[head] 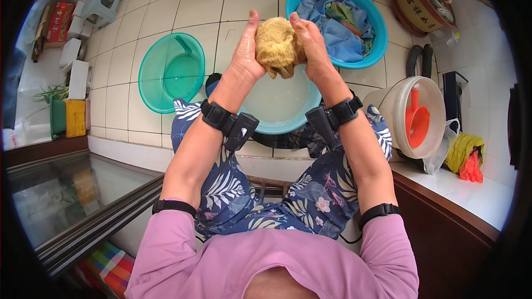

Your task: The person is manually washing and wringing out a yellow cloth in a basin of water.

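Between my palms is a bunched yellow cloth, wet and balled up, with darker tan folds hanging at its underside. My left hand presses on its left side, thumb raised. On the other side my right hand grips it, also with the thumb up. Both hands look wet. Below the cloth stands a light-blue basin holding cloudy water. It sits on the floor between my knees. The fingers beneath the cloth are mostly hidden.
A green plastic basin stands to the left. At the upper right, a blue tub holds wet blue cloths. A white bucket with a red dipper is at my right. A potted plant stands beyond.
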Demonstrator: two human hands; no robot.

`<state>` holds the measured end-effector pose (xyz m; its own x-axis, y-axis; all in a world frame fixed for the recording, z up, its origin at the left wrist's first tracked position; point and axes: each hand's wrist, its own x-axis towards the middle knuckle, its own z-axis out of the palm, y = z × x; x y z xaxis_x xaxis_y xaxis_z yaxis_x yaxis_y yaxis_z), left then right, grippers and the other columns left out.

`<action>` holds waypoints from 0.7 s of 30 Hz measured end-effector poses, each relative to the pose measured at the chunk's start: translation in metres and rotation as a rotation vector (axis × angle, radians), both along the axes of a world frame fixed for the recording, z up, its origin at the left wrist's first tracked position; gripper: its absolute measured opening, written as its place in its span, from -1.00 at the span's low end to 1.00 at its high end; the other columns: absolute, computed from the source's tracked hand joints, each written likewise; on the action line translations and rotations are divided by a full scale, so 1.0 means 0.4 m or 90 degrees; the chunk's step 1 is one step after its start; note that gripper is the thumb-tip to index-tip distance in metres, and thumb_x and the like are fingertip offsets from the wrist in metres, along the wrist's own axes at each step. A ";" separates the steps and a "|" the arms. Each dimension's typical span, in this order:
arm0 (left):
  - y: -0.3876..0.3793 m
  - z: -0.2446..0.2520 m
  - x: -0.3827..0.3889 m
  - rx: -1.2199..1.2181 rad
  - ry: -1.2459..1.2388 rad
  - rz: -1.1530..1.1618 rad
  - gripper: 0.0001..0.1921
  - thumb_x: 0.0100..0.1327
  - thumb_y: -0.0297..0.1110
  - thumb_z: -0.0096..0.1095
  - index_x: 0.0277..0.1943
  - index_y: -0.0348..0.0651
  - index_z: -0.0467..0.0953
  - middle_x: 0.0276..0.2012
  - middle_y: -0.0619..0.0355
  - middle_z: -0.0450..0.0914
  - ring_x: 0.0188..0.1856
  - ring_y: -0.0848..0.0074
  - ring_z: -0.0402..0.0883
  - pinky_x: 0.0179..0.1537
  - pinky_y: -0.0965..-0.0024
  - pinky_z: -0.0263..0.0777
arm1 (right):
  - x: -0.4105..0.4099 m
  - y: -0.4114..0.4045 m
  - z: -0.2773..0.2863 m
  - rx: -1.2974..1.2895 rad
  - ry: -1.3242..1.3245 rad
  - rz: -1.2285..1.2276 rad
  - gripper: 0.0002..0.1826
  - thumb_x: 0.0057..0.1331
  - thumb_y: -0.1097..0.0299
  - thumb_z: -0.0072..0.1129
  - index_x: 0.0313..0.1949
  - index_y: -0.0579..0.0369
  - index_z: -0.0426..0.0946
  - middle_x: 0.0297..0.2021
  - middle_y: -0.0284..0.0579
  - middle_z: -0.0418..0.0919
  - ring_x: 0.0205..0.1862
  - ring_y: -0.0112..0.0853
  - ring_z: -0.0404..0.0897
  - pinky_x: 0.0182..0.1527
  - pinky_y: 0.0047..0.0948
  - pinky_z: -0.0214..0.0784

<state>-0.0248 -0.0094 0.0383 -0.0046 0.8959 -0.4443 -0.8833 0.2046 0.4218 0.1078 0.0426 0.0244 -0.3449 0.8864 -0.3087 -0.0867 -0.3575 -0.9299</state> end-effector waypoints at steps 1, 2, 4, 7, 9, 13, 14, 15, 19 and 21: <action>0.003 0.004 -0.013 0.003 0.002 0.002 -0.41 0.18 0.16 0.21 0.02 -0.19 0.39 -0.14 0.11 0.58 -0.13 0.26 0.60 0.03 0.17 0.48 | 0.002 -0.016 0.008 0.003 0.002 0.002 -0.28 0.15 -0.22 0.21 0.15 -0.06 0.28 -0.05 -0.12 0.44 -0.02 -0.32 0.43 -0.05 -0.21 0.31; 0.005 0.008 -0.023 0.013 -0.011 0.040 -0.41 0.12 0.12 0.30 0.00 -0.20 0.40 -0.12 0.09 0.57 -0.09 0.27 0.57 0.07 0.16 0.44 | 0.002 -0.033 0.015 -0.030 0.043 0.037 -0.17 0.11 -0.20 0.26 0.24 -0.10 0.14 0.06 -0.12 0.34 0.04 -0.28 0.37 -0.04 -0.15 0.29; 0.013 0.005 -0.032 0.040 0.008 0.080 -0.42 0.04 0.02 0.44 -0.03 -0.20 0.41 -0.11 0.08 0.55 -0.02 0.27 0.53 0.11 0.13 0.37 | -0.001 -0.059 0.021 -0.103 0.130 0.124 0.09 0.02 -0.19 0.35 0.38 -0.19 -0.14 0.23 -0.13 0.13 0.15 -0.22 0.27 -0.05 -0.07 0.26; 0.026 0.003 -0.044 0.038 0.046 0.107 -0.47 0.08 -0.03 0.42 -0.03 -0.19 0.41 -0.12 0.09 0.55 -0.03 0.27 0.54 0.09 0.11 0.39 | -0.019 -0.053 0.010 -0.136 0.189 0.111 -0.27 0.05 0.17 0.43 0.17 -0.15 0.24 0.02 -0.23 0.43 -0.06 -0.44 0.48 -0.35 -0.49 0.28; 0.035 -0.029 -0.063 0.036 0.036 0.114 -0.51 0.14 -0.07 0.38 0.00 -0.18 0.41 -0.08 0.09 0.55 -0.01 0.27 0.53 0.09 0.09 0.38 | -0.014 -0.034 0.026 -0.070 0.145 0.022 -0.51 0.05 0.39 0.40 -0.03 -0.08 0.40 -0.22 -0.32 0.55 -0.28 -0.56 0.53 -0.46 -0.61 0.19; 0.033 -0.021 -0.044 -0.093 0.103 0.099 -0.55 0.27 -0.03 0.19 0.07 -0.16 0.39 0.01 0.08 0.51 0.04 0.28 0.50 0.10 0.08 0.37 | -0.020 -0.035 0.048 0.563 -0.218 -0.144 -0.66 -0.03 0.48 0.35 -0.21 -0.05 0.53 -0.22 -0.28 0.46 -0.34 -0.36 0.55 -0.30 -0.42 0.43; 0.044 -0.035 -0.043 -0.081 0.065 0.090 -0.56 0.29 0.00 0.14 0.04 -0.17 0.40 -0.02 0.08 0.53 0.01 0.28 0.52 0.08 0.10 0.39 | -0.016 -0.054 0.052 0.610 -0.271 -0.131 -0.66 -0.07 0.45 0.36 -0.24 -0.04 0.53 -0.22 -0.21 0.42 -0.34 -0.27 0.54 -0.30 -0.38 0.43; 0.046 -0.055 -0.055 -0.072 0.029 0.089 -0.56 0.32 0.03 0.09 0.02 -0.17 0.41 -0.05 0.07 0.54 -0.02 0.28 0.53 0.05 0.12 0.41 | -0.032 -0.105 0.096 0.656 -0.318 -0.112 -0.65 -0.11 0.43 0.37 -0.26 -0.03 0.53 -0.21 -0.15 0.38 -0.34 -0.19 0.53 -0.30 -0.34 0.43; 0.049 -0.092 -0.054 0.185 -0.068 -0.056 -0.65 0.33 0.00 0.07 -0.18 -0.16 0.49 -0.24 0.12 0.58 -0.22 0.36 0.60 -0.19 0.30 0.53 | -0.075 -0.134 0.075 0.874 -0.335 -0.172 -0.70 -0.10 0.16 0.40 -0.49 -0.05 0.45 -0.38 -0.13 0.42 -0.47 -0.17 0.49 -0.50 -0.26 0.33; 0.030 -0.034 0.068 -0.002 0.003 0.135 -0.73 0.32 -0.15 0.07 -0.14 -0.19 0.49 -0.24 0.15 0.57 -0.23 0.39 0.59 -0.20 0.28 0.52 | -0.055 -0.034 0.068 0.720 -0.557 -0.216 -0.74 -0.02 0.10 0.34 -0.50 -0.07 0.49 -0.47 -0.16 0.44 -0.52 -0.19 0.47 -0.55 -0.25 0.29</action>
<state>0.0023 0.0026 0.0247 -0.1948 0.8733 -0.4466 -0.9048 0.0158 0.4256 0.0856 0.0289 0.0515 -0.1471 0.7917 0.5930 0.7095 0.5021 -0.4944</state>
